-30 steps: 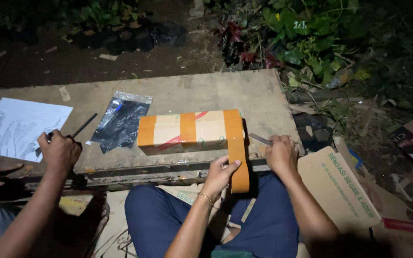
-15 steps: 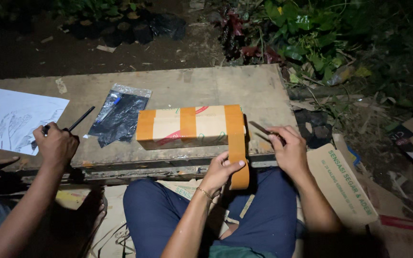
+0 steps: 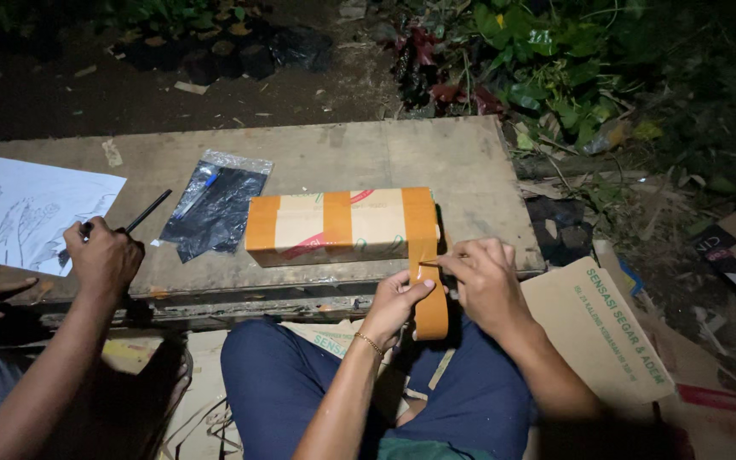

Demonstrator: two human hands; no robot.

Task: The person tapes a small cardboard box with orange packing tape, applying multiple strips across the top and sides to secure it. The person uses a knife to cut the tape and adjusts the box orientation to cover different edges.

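Entry: cardboard box [image 3: 342, 226], mid-board, near edge, already banded in orange tape. We are pinching the hanging tape strip [image 3: 430, 307] with left hand [image 3: 398, 298]; right hand [image 3: 483, 277] is gripping a thin blade against it. Cutting remains.

Beside the taped box [image 3: 340, 226], the right hand [image 3: 483, 281] hides most of a thin blade, only its tip showing. Left of the box, a neighbour's arm [image 3: 40, 383] runs off the bottom edge; the sketch sheet [image 3: 31, 211] stays too dim to read.
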